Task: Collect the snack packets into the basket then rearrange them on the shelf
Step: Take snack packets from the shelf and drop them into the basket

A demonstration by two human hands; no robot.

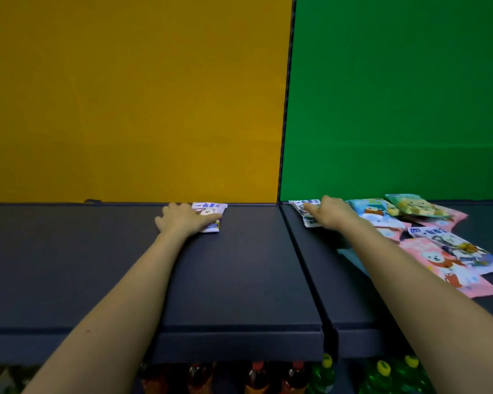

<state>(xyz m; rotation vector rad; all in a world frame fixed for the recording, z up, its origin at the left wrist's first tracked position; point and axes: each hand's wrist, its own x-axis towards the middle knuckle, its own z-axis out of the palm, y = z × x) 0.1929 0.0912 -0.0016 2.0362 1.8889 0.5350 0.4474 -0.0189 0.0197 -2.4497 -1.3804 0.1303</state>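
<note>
We press our left hand (182, 218) flat on a purple-white snack packet (209, 216) at the back of the shelf (239, 280), while our right hand (329, 213) pinches a second white packet (303, 213) beside the loose pile of packets (427, 237), apparently spacing them into a row.

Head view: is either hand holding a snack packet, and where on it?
Left hand lies flat on a white-and-purple packet, covering its left part. Right hand presses on a white packet's right side. Neither packet is lifted; grip unclear.
</note>
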